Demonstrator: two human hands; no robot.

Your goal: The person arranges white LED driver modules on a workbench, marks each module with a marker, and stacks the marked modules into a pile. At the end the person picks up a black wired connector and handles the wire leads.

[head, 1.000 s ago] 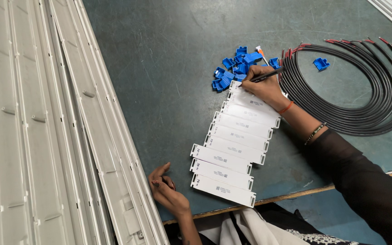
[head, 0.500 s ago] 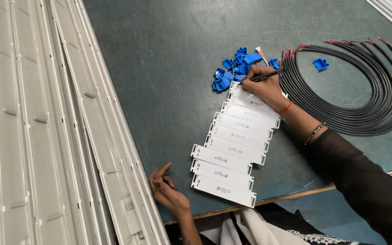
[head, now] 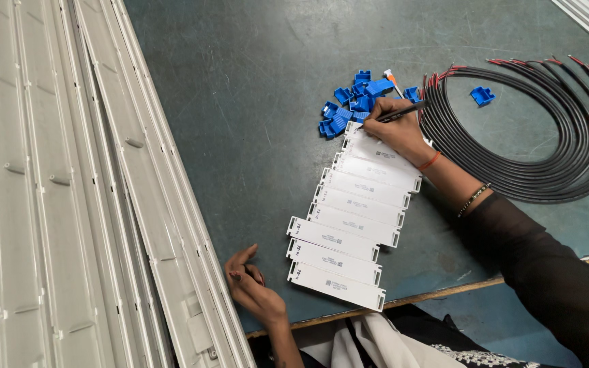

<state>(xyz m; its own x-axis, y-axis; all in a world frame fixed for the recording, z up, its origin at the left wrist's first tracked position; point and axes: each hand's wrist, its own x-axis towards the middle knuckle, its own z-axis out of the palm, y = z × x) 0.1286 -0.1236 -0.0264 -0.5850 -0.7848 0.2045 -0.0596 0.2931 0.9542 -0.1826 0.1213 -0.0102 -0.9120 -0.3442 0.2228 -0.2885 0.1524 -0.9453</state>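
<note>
Workbench (head: 253, 88), dark green, edge near body. Long white channel housings (head: 103, 204) stacked along left side. Black cable coil (head: 547, 157) w/ red-tipped ends at right. Row of white rectangular modules (head: 352, 228), overlapped in a diagonal line, centre. Pile of blue plastic clips (head: 352, 105) just beyond top module; one stray clip (head: 482, 95) inside coil. Right hand (head: 393, 133) closed on black pen (head: 403, 112), tip on topmost module. Left hand (head: 250, 283) loosely curled, resting on bench beside lowest module, holding nothing visible. For clean marking, likely best: steady wrist on module below, keep pen near upright, mark same corner each unit, avoid smearing adjacent labels.
</note>
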